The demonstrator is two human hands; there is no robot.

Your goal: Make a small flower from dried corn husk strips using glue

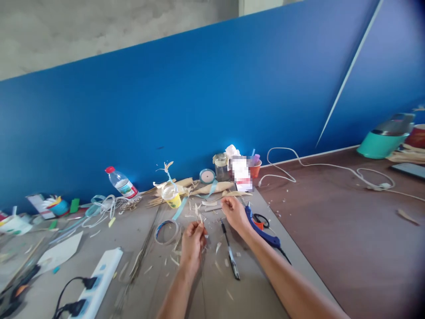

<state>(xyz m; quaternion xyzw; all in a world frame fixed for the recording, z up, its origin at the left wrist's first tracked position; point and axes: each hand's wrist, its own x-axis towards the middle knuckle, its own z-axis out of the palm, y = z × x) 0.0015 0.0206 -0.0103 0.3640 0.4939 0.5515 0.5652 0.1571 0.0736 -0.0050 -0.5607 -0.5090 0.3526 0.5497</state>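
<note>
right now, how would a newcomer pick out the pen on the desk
Start from the long blue partition and come down to the grey desktop in front of it. Right of the left hand lies a slim pen, slanting across the surface. Its clear barrel and black ends set it apart from the thicker blue tool by the right hand.

Left hand (193, 243) pinched; right hand (234, 214) perhaps likewise.

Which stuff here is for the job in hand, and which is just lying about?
Likely the job:
pale husk piece in the left hand
husks behind
glue gun beside the right hand

Probably just lying about:
bottle
phone
white cable
</note>
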